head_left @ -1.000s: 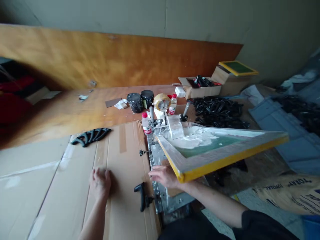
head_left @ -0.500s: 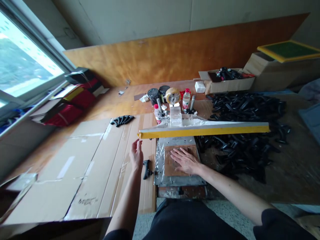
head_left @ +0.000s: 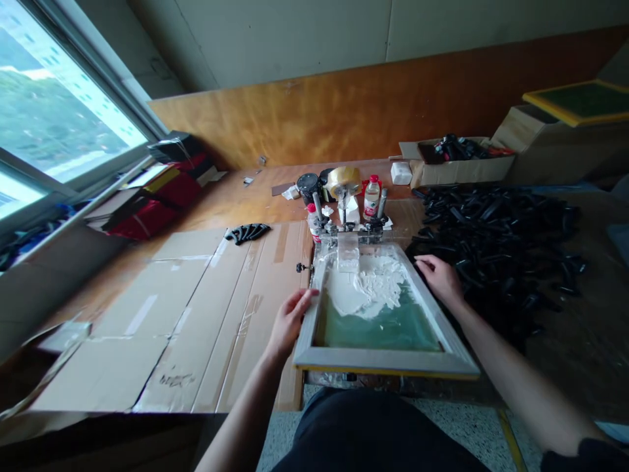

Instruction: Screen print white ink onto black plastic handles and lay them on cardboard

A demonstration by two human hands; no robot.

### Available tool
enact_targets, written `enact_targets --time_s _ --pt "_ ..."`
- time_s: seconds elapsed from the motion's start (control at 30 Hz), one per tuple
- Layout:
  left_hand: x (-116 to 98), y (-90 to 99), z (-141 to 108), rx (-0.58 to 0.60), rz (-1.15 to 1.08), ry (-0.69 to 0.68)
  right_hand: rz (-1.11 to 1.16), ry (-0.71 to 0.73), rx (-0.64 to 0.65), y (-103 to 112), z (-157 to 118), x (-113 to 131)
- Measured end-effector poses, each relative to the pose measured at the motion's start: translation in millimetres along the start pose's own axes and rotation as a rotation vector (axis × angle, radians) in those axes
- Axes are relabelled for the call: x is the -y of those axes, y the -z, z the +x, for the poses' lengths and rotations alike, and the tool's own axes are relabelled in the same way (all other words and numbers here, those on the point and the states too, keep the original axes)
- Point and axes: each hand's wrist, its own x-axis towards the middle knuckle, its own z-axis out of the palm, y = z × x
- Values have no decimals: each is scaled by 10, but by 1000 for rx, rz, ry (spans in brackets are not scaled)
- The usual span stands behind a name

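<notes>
A screen-printing frame point(head_left: 386, 360) with a grey rim and green mesh lies lowered over the bench plate. Thick white paste point(head_left: 378, 285) is spread over the far half of its mesh. My left hand point(head_left: 289, 321) is closed at the frame's left rim, fingertips on the edge. On the other side, my right hand point(head_left: 442, 282) hangs beside the right rim with curled fingers and a pinched thumb. Whatever those fingers hold, if anything, is too small to make out. Behind the right hand lies a heap of black plastic parts point(head_left: 501, 223). The plate beneath is hidden.
Flattened cardboard point(head_left: 196, 328) covers the left of the table, with a row of black curved parts point(head_left: 248, 233) on it. Behind the clamp point(head_left: 348, 237) stand a tape roll point(head_left: 344, 180), a bottle point(head_left: 372, 198) and a black tub point(head_left: 308, 188). An open box point(head_left: 457, 169) is at back right.
The screen frame has swung down from raised to nearly flat. My right hand has left the brown pad on the plate and moved to the frame's right; my left hand has come down its left side.
</notes>
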Motion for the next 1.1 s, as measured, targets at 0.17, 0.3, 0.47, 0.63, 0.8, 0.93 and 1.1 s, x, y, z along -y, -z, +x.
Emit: enact_targets --time_s 0.17,0.3,0.47,0.63,0.8,0.93,1.1 --pt "765 -35 31 17 167 80 -154 289 144 -407 323 713" --pt "993 -82 129 -20 328 67 -275 301 391 -805 362 1100" --pt "1021 -57 149 -15 360 76 -314 471 521 -786 6 1054" --pt "1045 -45 147 -21 348 72 -219 802 697 -510 -277 954" --pt "1009 -40 135 -6 324 67 -168 651 617 -578 -261 960" --pt "974 -46 114 -2 284 64 -166 691 548 -621 -464 936" --pt "875 -37 86 18 229 75 -111 587 467 -620 -220 1041"
